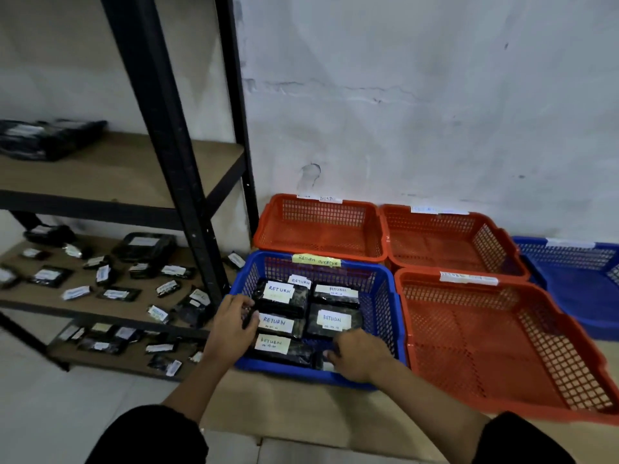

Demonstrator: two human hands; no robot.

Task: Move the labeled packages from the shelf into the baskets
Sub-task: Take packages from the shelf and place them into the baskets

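A blue basket (385,289) tagged "RETURN OVERDUE" sits on the floor beside the shelf and holds several black packages (335,321) with white "RETURN" labels. My left hand (231,324) reaches over the basket's left rim, its fingers curled against the left-hand packages (278,326). My right hand (360,356) lies at the basket's front right, fingers on a small package (323,361) that it mostly hides. More labeled black packages (114,293) lie scattered on the lower shelves (110,309).
Three empty orange baskets (321,226) (449,239) (485,339) and another blue basket (576,279) stand along the white wall to the right. The black shelf post (177,169) rises just left of the baskets. A bundle of packages (47,139) rests on the upper shelf.
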